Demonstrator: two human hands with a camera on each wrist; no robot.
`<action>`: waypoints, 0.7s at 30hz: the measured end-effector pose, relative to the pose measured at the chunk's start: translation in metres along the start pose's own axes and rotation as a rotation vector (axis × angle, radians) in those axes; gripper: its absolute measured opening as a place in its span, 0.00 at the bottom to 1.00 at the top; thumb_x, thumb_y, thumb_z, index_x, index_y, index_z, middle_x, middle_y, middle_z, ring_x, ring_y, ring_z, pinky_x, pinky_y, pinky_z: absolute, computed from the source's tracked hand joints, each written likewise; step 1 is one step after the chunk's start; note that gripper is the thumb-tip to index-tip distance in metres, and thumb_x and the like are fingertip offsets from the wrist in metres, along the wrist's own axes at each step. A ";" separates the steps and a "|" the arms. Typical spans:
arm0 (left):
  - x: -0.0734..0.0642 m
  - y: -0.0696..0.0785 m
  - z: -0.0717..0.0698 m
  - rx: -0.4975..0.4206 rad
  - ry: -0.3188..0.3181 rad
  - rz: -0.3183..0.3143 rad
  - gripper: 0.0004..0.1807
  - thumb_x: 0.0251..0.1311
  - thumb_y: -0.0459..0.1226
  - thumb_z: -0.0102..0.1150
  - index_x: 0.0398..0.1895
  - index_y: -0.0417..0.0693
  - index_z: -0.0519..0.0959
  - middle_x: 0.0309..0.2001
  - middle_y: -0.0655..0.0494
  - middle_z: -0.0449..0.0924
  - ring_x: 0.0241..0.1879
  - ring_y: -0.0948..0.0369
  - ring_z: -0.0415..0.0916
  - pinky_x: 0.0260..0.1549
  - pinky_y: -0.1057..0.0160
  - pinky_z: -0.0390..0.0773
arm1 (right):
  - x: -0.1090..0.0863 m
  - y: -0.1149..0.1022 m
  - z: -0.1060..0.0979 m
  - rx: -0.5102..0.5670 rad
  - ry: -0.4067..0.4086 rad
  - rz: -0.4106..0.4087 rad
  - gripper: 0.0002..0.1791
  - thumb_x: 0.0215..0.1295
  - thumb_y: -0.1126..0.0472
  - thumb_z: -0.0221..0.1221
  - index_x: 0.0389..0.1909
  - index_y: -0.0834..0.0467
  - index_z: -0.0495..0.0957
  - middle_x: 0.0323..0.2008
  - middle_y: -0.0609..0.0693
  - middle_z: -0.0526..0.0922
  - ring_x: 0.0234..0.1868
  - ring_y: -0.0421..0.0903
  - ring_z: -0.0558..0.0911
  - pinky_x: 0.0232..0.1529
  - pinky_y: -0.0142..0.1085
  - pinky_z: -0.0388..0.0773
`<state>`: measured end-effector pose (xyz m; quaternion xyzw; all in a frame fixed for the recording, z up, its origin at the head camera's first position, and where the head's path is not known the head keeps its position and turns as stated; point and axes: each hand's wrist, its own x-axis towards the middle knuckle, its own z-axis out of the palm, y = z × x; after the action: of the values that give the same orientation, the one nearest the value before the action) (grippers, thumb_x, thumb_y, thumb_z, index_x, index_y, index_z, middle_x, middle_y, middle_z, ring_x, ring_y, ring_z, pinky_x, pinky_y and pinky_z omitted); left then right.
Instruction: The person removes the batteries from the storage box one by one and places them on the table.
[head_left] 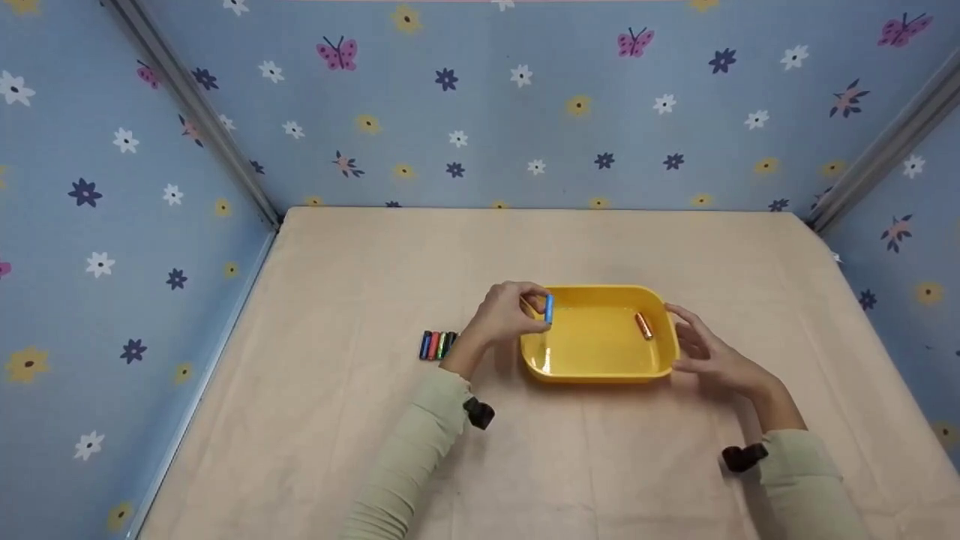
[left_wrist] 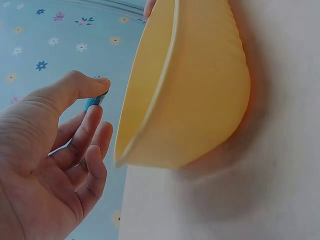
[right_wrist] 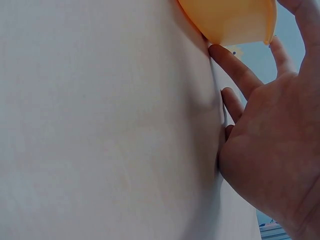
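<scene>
My left hand (head_left: 506,313) is over the left end of a yellow plastic tub (head_left: 600,378), pinching a small blue battery (head_left: 549,309) between thumb and fingertips. In the left wrist view, the thumb and a finger cover most of that battery (left_wrist: 95,101), just outside the tub's rim. A copper-coloured battery (head_left: 644,326) lies inside the tub near its right wall. At the tub's right end, my right hand (head_left: 712,356) touches the outside with spread, fairly straight fingers. Several batteries (head_left: 435,345) in dark blue, red, green and black lie side by side, partly hidden by the left wrist.
A beige cloth (head_left: 337,450) covers the table under everything. Blue flowered panels (head_left: 480,112) stand behind and on both sides, with grey metal posts (head_left: 199,112) at the corners. Each wrist carries a small black camera (head_left: 478,412).
</scene>
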<state>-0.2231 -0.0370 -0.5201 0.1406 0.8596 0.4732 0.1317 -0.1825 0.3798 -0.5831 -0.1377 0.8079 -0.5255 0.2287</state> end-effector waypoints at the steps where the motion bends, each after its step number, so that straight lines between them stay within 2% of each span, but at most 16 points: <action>1: -0.002 -0.001 -0.003 -0.006 0.004 -0.006 0.28 0.62 0.33 0.82 0.66 0.42 0.87 0.48 0.48 0.89 0.43 0.62 0.81 0.49 0.68 0.85 | 0.000 0.000 0.000 -0.003 0.001 0.002 0.55 0.80 0.62 0.66 0.94 0.43 0.41 0.91 0.71 0.50 0.91 0.78 0.48 0.82 0.84 0.42; 6: -0.010 -0.008 -0.016 -0.047 0.028 -0.028 0.28 0.62 0.31 0.81 0.66 0.42 0.87 0.48 0.48 0.88 0.44 0.61 0.81 0.50 0.67 0.86 | 0.000 -0.001 0.000 -0.019 0.011 0.033 0.56 0.80 0.59 0.67 0.94 0.41 0.40 0.92 0.70 0.46 0.91 0.78 0.44 0.82 0.84 0.42; 9: -0.015 -0.014 -0.024 -0.042 0.053 -0.032 0.27 0.62 0.31 0.81 0.65 0.43 0.87 0.47 0.49 0.89 0.44 0.60 0.83 0.51 0.65 0.88 | 0.001 -0.002 0.001 -0.024 0.012 0.051 0.56 0.80 0.57 0.67 0.94 0.40 0.40 0.92 0.69 0.45 0.92 0.78 0.43 0.82 0.84 0.41; 15: -0.028 -0.030 -0.040 -0.015 0.105 -0.019 0.27 0.62 0.32 0.81 0.66 0.43 0.88 0.47 0.47 0.92 0.45 0.56 0.87 0.53 0.58 0.90 | 0.002 0.000 0.000 -0.010 0.006 0.031 0.55 0.80 0.59 0.67 0.94 0.41 0.41 0.92 0.68 0.47 0.92 0.77 0.45 0.83 0.83 0.40; 21: -0.042 -0.046 -0.059 -0.004 0.138 -0.041 0.28 0.62 0.32 0.81 0.67 0.42 0.87 0.47 0.47 0.92 0.45 0.57 0.88 0.49 0.61 0.89 | 0.002 0.001 -0.001 0.019 -0.006 0.019 0.55 0.80 0.60 0.67 0.94 0.41 0.41 0.92 0.67 0.47 0.92 0.76 0.44 0.84 0.82 0.39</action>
<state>-0.2107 -0.1213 -0.5247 0.0899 0.8683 0.4809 0.0822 -0.1843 0.3798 -0.5840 -0.1293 0.8035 -0.5302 0.2376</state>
